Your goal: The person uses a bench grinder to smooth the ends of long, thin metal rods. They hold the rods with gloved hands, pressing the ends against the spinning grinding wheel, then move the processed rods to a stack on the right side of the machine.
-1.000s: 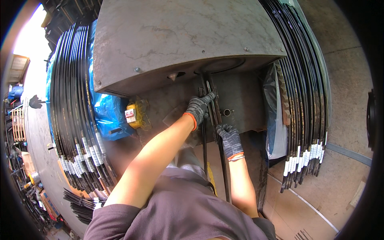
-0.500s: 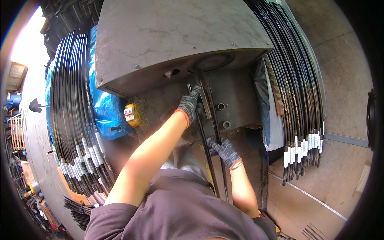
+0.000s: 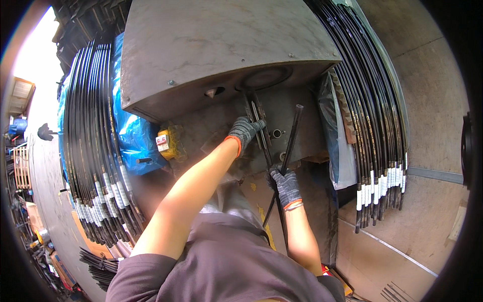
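Head cam, the only view: just now both black rods ran nearly side by side up mid-frame; half a sec later one has swung over. That tilted rod (image 3: 293,132) now leans w/ its upper end up to the R of centre and its tail running down-L, crossing the other one approx. where my R hand (image 3: 285,186) is. R hand is closed round the tilted rod; can't tell if its fingers take in the 2nd rod too. My L hand (image 3: 245,132), mid-frame, has come off the rod that swung away and is now over the straight rod (image 3: 268,157) by the narrow metal guide (image 3: 264,132), thumb side across it; can't tell how tight, fingers partly hidden. Means the two are split at the top & only the straight one lines up w/ the guide, below the dark disc (image 3: 264,78) in the grey steel housing (image 3: 226,40), top centre. Small tube (image 3: 276,134) just R of the guide. Rod stacks w/ white bands unchanged: L stack (image 3: 86,141) at frame L, R stack (image 3: 375,136) upper R.
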Demonstrator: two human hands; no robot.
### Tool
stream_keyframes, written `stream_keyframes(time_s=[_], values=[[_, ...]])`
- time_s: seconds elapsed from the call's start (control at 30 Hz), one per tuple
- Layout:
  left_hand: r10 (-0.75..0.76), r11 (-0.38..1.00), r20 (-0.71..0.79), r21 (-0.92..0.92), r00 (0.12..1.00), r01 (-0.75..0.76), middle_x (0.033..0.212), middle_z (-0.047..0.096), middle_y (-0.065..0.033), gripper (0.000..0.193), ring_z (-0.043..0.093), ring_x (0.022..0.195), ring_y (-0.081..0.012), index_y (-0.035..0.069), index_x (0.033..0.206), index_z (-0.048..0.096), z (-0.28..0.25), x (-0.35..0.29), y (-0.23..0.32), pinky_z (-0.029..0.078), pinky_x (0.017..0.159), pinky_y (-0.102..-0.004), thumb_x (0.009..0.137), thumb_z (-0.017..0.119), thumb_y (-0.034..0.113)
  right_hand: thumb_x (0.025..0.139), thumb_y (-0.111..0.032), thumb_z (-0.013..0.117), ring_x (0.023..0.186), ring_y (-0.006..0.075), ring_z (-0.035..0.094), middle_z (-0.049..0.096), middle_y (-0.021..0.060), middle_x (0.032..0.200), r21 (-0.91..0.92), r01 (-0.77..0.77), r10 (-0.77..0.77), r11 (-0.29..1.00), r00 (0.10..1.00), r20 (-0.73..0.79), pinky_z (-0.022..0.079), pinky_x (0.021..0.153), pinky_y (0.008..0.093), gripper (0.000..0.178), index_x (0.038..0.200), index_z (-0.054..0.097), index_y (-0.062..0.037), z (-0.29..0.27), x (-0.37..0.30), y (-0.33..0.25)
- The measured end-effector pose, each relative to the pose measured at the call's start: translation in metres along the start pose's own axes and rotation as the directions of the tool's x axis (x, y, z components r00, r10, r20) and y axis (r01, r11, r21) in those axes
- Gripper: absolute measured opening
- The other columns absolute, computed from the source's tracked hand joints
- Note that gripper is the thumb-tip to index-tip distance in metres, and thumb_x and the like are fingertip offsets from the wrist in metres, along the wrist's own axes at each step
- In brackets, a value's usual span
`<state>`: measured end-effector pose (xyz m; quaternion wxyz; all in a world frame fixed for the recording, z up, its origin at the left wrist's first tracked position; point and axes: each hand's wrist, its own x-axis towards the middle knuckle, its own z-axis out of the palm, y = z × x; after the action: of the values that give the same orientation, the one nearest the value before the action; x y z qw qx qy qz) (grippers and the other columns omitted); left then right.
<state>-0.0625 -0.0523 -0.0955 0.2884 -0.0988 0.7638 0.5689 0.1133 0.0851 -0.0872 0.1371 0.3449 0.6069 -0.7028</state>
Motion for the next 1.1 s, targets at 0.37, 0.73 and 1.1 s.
stream_keyframes(time_s=[0.37, 0.73, 1.1], values=[[0.069, 0.997, -0.085, -0.034, 0.994, -0.072, 0.071, 0.064, -0.019, 0.046, 0.063, 0.067, -0.0278, -0.004, 0.084, 0.065, -0.001, 0.0, 0.002, 0.046, 0.063, -0.0378, 0.075, 0.066, 0.042, 0.08, -0.006, 0.063, 0.053, 0.0132, 0.054, 0.059, 0.0038, 0.066, 0.133, -0.034, 0.036, 0.99, 0.999, -0.01, 0.044, 0.048, 0.0275, 0.005, 0.077, 0.059, -0.0044, 0.015, 0.017, -0.016], [0.037, 0.995, -0.091, -0.087, 0.995, -0.045, 0.067, 0.062, -0.0182, 0.047, 0.061, 0.064, -0.0273, -0.005, 0.078, 0.064, 0.005, 0.019, -0.02, 0.046, 0.062, -0.0378, 0.073, 0.067, 0.043, 0.081, -0.006, 0.062, 0.052, 0.0126, 0.053, 0.057, 0.0028, 0.063, -0.104, 0.136, -0.141, 0.985, 0.989, -0.042, 0.042, 0.047, 0.0245, 0.005, 0.077, 0.059, -0.0038, 0.01, 0.034, 0.007], [-0.007, 0.997, -0.13, -0.081, 0.991, -0.004, 0.067, 0.063, -0.0155, 0.046, 0.059, 0.062, -0.024, -0.004, 0.079, 0.064, -0.001, 0.002, 0.002, 0.046, 0.061, -0.0366, 0.073, 0.068, 0.042, 0.081, -0.004, 0.061, 0.054, 0.0127, 0.054, 0.057, 0.0025, 0.063, -0.02, 0.109, -0.11, 0.994, 0.992, -0.061, 0.043, 0.05, 0.0244, 0.006, 0.076, 0.059, -0.0053, 0.01, 0.045, 0.013]])
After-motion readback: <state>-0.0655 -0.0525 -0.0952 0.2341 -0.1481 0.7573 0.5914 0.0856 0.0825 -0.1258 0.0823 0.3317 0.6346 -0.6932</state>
